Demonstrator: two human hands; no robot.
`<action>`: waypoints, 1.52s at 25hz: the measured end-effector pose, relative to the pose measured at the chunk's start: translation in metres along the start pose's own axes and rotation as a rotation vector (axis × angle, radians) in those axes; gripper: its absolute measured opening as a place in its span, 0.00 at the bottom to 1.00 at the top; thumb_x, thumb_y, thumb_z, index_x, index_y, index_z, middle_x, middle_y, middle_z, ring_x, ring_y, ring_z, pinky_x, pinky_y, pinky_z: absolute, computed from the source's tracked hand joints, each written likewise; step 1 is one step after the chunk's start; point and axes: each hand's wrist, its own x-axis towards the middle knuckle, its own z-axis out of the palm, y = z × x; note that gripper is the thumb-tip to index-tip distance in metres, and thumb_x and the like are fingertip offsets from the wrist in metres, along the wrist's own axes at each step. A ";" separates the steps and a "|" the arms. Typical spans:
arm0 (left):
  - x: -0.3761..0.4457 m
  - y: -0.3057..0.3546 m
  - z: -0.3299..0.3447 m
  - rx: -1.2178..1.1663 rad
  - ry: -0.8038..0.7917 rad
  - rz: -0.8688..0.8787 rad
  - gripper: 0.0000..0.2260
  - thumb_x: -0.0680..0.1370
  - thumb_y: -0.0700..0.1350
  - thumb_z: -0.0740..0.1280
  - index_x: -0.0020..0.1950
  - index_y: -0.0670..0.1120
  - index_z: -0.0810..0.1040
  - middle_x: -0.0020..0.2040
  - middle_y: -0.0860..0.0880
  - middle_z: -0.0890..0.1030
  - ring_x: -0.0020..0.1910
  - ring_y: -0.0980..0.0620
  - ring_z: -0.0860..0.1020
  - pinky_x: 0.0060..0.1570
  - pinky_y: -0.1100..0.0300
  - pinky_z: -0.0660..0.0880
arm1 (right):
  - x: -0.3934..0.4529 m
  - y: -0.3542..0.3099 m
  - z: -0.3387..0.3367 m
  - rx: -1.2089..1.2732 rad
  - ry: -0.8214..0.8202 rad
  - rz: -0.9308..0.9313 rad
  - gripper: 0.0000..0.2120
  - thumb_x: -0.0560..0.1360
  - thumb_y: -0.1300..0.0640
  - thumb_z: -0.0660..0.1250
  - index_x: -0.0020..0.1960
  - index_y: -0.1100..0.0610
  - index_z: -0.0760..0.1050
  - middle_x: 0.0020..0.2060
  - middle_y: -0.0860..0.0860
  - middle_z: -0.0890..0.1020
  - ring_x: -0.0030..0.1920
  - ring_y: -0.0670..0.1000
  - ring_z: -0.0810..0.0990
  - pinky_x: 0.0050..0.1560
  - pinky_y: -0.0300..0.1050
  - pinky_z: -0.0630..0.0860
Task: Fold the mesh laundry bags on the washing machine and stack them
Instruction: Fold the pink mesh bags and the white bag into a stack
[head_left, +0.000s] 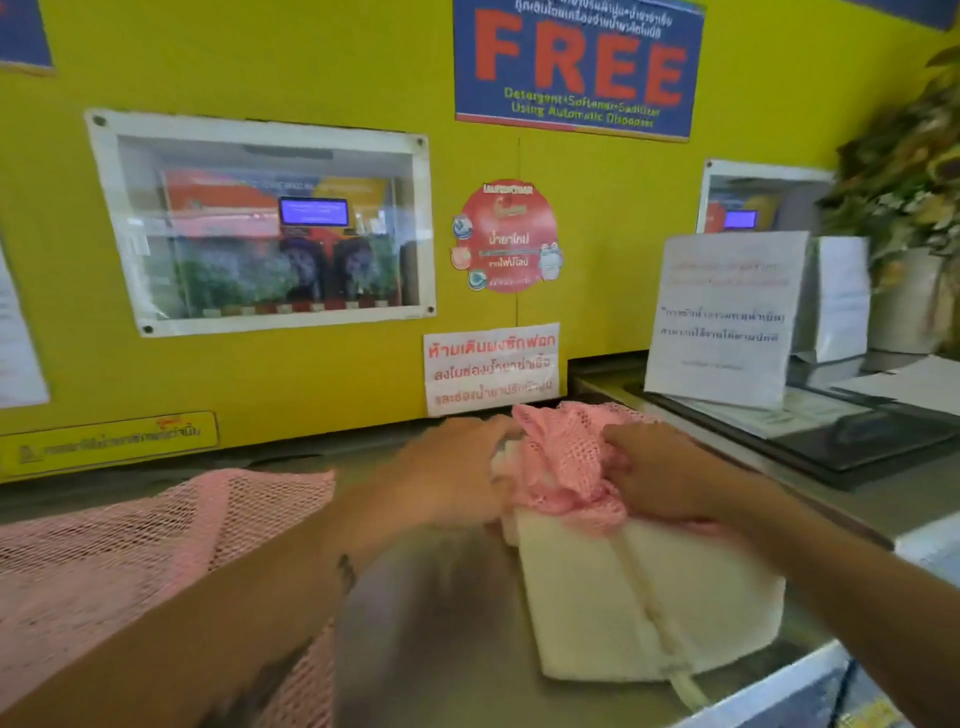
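Both hands clenched on crumpled pink mesh bag (563, 467): left hand (457, 467) at 9 o'clock, right hand (654, 475) at 3. Sits on far end of folded white mesh bag (639, 603), long axis 12-to-6. Second pink mesh bag (130, 561) spread flat at 8 o'clock, nearer left arm, probably next.

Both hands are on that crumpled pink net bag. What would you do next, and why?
Probably lift and shake it flat. The pink mesh bag is bunched between the left hand and right hand, lying on the white mesh bag, so it cannot be folded yet.
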 end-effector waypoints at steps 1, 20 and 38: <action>0.008 0.008 0.010 -0.063 -0.074 -0.015 0.32 0.74 0.57 0.67 0.76 0.57 0.60 0.64 0.51 0.77 0.60 0.49 0.76 0.58 0.55 0.73 | 0.002 0.004 0.012 0.059 0.095 -0.035 0.06 0.73 0.54 0.60 0.37 0.48 0.65 0.39 0.47 0.75 0.47 0.56 0.77 0.44 0.45 0.70; -0.131 -0.182 -0.140 -0.085 0.785 -0.265 0.19 0.71 0.40 0.56 0.55 0.55 0.78 0.39 0.46 0.80 0.31 0.51 0.73 0.33 0.63 0.69 | 0.086 -0.065 -0.043 0.628 0.180 -0.118 0.15 0.73 0.73 0.60 0.34 0.59 0.77 0.24 0.45 0.79 0.28 0.44 0.74 0.34 0.40 0.69; -0.171 -0.162 -0.080 0.071 -0.030 -0.456 0.12 0.80 0.50 0.63 0.42 0.44 0.78 0.36 0.53 0.76 0.38 0.51 0.77 0.37 0.57 0.72 | 0.061 -0.212 0.007 0.060 -0.147 -0.551 0.08 0.76 0.62 0.62 0.38 0.56 0.74 0.37 0.49 0.78 0.42 0.54 0.78 0.46 0.54 0.75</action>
